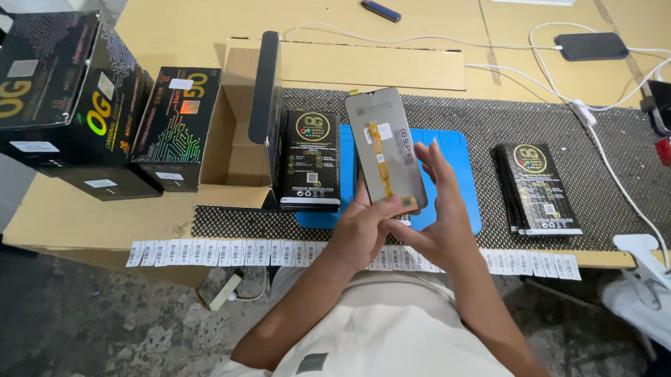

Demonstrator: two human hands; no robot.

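Both my hands grip one grey rectangular phone screen panel (386, 147), tilted above the blue rubber mat (455, 161): left hand (364, 229) pinching its lower edge, right hand (446, 206) bracing its side. Flat black packets: one stack (309, 159) left, one stack (538, 189) right. Three black cartons (60, 95), one open cardboard box (235, 132) crowd left. White barcode label strip (225, 252) lines the table edge (73, 222).

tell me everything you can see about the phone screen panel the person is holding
The screen panel is a thin grey rectangle with rounded corners and a small notch at its top edge. Its back faces the camera, showing a yellow-orange ribbon cable running down it and small white stickers. It is held nearly upright, tilted slightly, above the blue mat. The left hand grips its lower edge and the right hand steadies its right side with raised fingers.
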